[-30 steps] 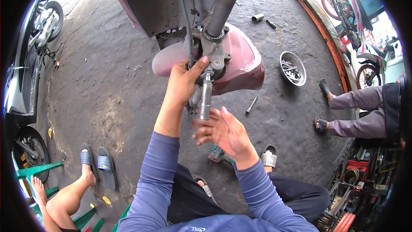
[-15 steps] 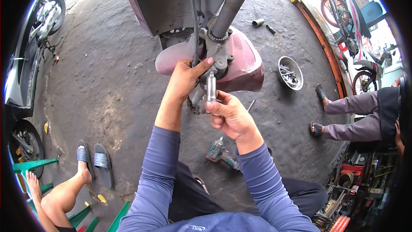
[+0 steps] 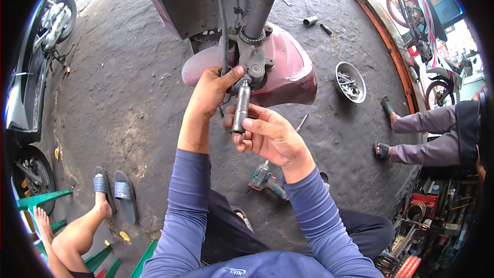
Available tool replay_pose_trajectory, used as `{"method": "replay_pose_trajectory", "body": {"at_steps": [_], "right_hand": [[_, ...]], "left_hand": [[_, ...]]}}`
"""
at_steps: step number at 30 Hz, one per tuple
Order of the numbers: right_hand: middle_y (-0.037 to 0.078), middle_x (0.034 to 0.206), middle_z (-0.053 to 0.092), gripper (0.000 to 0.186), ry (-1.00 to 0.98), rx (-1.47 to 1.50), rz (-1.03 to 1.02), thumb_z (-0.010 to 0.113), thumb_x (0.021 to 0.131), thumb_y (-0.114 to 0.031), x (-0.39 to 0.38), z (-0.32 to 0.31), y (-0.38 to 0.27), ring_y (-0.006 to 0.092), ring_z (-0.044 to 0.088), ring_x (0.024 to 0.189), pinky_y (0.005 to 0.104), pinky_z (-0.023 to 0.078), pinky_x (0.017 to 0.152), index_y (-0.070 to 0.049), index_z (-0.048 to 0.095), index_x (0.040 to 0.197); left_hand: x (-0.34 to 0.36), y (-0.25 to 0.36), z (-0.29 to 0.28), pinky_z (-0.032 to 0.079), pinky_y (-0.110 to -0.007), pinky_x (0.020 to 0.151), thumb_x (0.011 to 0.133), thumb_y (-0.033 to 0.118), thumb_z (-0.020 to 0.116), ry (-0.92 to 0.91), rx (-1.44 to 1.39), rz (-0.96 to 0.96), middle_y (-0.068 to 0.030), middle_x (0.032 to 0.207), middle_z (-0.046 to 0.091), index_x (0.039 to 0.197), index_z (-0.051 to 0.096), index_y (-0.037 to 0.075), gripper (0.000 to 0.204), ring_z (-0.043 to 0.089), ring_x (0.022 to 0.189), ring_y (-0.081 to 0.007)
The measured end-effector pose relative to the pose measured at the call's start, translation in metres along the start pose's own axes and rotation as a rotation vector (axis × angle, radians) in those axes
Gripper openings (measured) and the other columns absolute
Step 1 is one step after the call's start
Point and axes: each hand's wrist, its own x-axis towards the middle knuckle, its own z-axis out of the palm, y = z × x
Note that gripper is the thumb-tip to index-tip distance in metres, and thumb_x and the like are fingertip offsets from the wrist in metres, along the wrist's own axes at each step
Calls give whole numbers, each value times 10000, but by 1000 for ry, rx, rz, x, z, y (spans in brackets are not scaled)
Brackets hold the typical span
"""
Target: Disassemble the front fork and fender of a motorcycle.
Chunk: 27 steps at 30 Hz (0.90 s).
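A scooter's front fork assembly hangs in front of me with the steering column above it and pink-red plastic bodywork around it. My left hand is wrapped round the lower part of the fork; its thumb lies by the upper end of a slim metal cylinder. The other fingers are mostly hidden behind. My right hand grips that cylinder near its lower end between thumb and fingers. The cylinder slants, narrow end up against the fork. A dark cable runs down past my left hand.
A cordless impact driver lies on the floor below my right hand. Right of the fork stands a metal bowl of small parts. Crowded tools fill the lower right. One seated person's legs show right, another's bare leg left, near slippers.
Both hands and the cylinder have shifted slightly left with the fork. The cylinder has tilted, its lower end swinging left, and my right fingers have loosened and spread a little along it.
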Motion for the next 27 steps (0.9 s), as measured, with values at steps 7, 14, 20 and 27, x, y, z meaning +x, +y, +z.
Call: {"method": "replay_pose_trajectory", "body": {"at_steps": [7,14,20,27], "right_hand": [[38,767,620,375,117,-638,-57,875,818,-132,-28,-34,36,96,582,537,275,461,457,-13,566,994],[120,819,679,354,749,-1506,-445,847,824,-246,-18,-53,75,205,637,616,341,519,600,33,689,974],[117,772,635,286,711,-1501,-1038,760,893,-268,37,16,15,367,639,665,444,500,591,-37,611,815],[116,748,576,146,632,-1243,-923,661,907,-117,5,18,53,251,573,558,361,480,549,7,677,983]], "left_hand": [[-3,-3,-1,477,-256,798,970,402,730,-67,-70,76,-28,955,743,1089,741,-28,446,625,871,-81],[-6,0,3,485,-249,778,970,378,736,-36,-44,123,-31,948,746,1098,740,-34,431,631,846,-80],[-3,-1,4,479,-236,658,999,364,704,-40,-59,134,-7,870,719,1027,734,-19,385,605,743,-62],[-2,-4,11,502,-246,685,993,354,715,-18,-143,105,-27,895,731,1054,732,-34,394,628,768,-71]]}}
